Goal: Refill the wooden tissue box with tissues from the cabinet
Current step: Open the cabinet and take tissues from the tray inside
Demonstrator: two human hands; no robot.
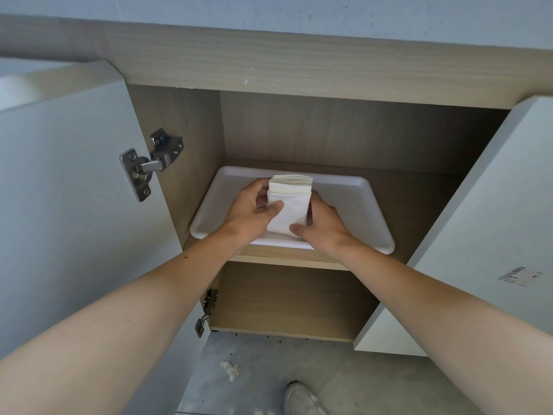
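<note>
The left hand (250, 212) and right hand (321, 224) clamp the stack of tissues (288, 205) between them, thumbs pressed on top, above the white tray (353, 202) on the cabinet shelf (287, 257).

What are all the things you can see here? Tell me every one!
stack of folded white paper tissues: one, white, held over the tray
shallow white plastic tray: one, white, on the upper cabinet shelf
light wooden cabinet: one, beige wood, both doors open
flat white cabinet doors: two, white, swung out left and right
metal door hinges: two showing, silver, on the left door
crumpled tissue scrap: one, white, on the grey floor
shoe: one, pale grey, bottom edge
left hand: gripping the stack
right hand: gripping the stack
</note>
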